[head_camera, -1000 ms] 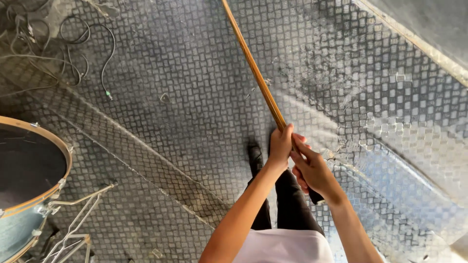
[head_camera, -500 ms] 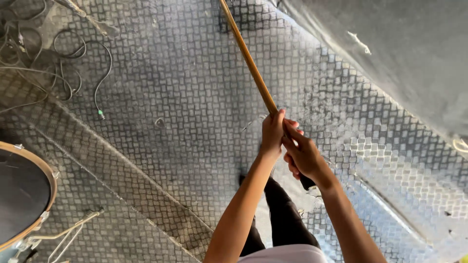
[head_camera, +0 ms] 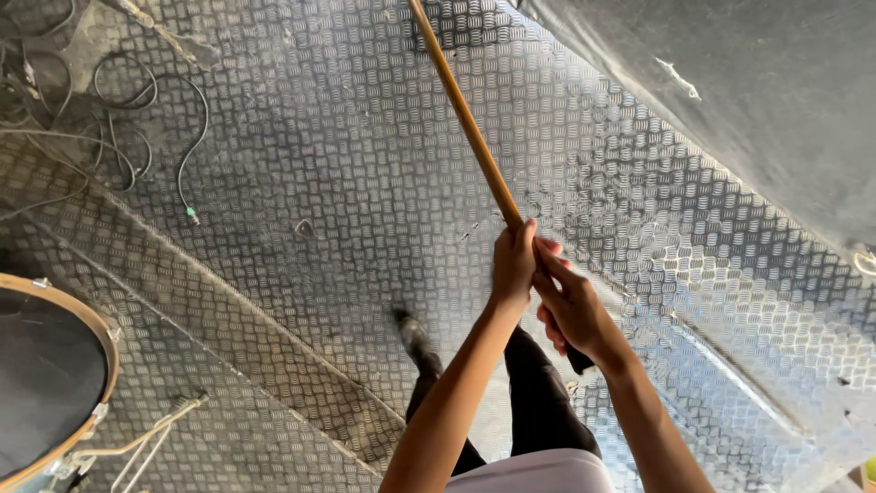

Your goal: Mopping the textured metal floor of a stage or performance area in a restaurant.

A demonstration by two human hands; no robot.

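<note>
I see both hands, left (head_camera: 513, 265) and right (head_camera: 573, 310), closed tight on the pole (head_camera: 465, 123), now further from the drum (head_camera: 50, 383), still mid-stroke over the floor (head_camera: 319, 183)

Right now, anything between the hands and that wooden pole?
Nothing visible. Both hands are already on the wooden pole: the left hand wraps it higher up, the right hand grips just below, touching the left. No object sits between palm and shaft. The pole's far end runs out of frame, so that part cannot be judged.
</note>
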